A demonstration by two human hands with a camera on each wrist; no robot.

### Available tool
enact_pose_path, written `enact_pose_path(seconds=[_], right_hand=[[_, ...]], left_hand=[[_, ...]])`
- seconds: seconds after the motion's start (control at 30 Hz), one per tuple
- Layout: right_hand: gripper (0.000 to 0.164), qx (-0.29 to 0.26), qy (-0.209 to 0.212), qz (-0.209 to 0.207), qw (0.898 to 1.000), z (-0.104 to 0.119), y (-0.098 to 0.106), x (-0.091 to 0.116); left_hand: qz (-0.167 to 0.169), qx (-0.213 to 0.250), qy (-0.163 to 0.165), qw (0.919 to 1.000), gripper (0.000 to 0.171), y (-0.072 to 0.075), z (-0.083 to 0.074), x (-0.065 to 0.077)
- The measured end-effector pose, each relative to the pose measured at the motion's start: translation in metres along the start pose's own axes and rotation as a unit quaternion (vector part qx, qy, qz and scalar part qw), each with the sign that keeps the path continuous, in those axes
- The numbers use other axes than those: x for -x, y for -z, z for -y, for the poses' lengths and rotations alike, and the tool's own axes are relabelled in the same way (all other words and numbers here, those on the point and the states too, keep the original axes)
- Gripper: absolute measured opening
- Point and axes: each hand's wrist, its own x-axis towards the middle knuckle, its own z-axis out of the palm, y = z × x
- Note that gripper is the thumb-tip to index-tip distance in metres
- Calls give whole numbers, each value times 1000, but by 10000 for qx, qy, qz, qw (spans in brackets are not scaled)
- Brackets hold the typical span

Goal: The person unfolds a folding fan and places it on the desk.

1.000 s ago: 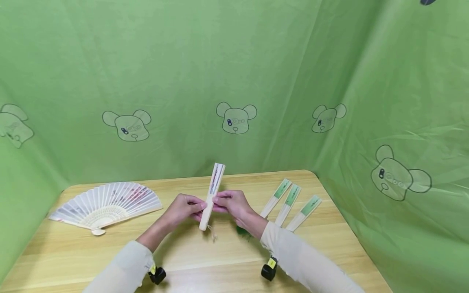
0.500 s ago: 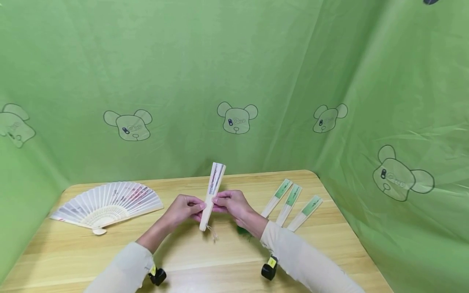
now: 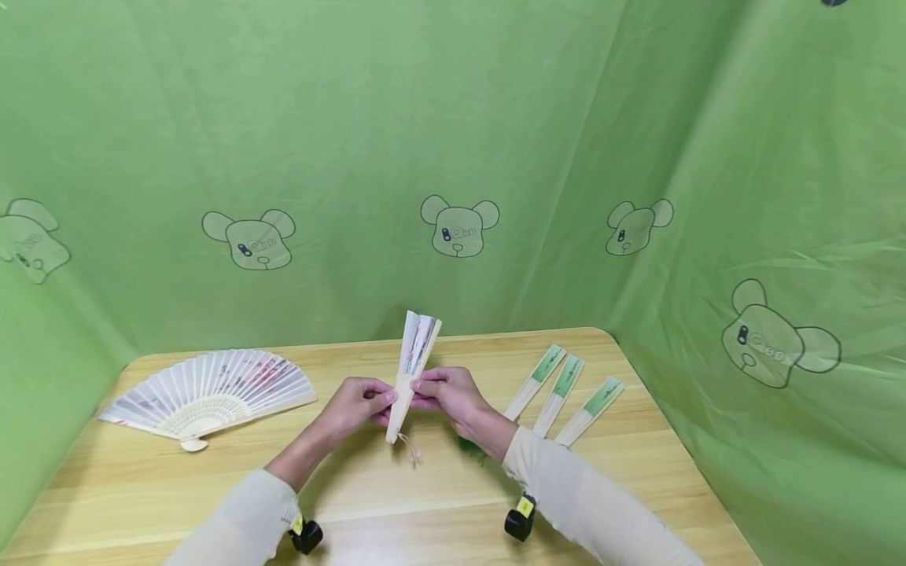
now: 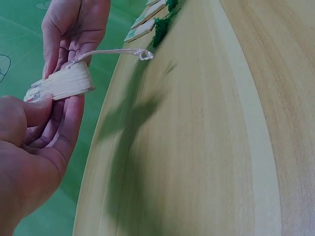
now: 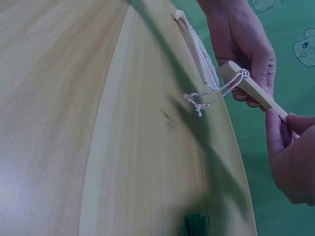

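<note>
A pale folding fan (image 3: 413,358), spread only a little at its top, is held above the table between both hands. My left hand (image 3: 357,405) pinches its left side with thumb and fingers. Opposite it, my right hand (image 3: 453,397) pinches the right side. From the fan's lower end hangs a pale looped cord (image 5: 216,96). The wrist views show the fan's handle end (image 4: 66,83) clear of the wood, with fingertips on both sides of it.
On the left of the wooden table (image 3: 396,519) lies a spread white fan (image 3: 212,397) with reddish print. Three folded fans (image 3: 564,385) with green tops lie at the right, partly behind my right forearm. A green tassel (image 5: 196,225) is near them. Green cloth (image 3: 354,157) surrounds the table.
The held fan's top has widened, its leaf spreading slightly apart at the left and right. Both hands stay in nearly the same place.
</note>
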Motion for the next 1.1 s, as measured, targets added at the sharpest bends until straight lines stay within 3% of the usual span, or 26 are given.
enact_pose_path(seconds=[0.5,1.1], right_hand=[[26,-75,20,-178,9998,1,1,3],[31,-148,-35,-16,9999,-3,5,4]], left_hand=[[-480,-100,68,9988,20,-6,0,2],[-477,381,185,9980,25,4,3,11]])
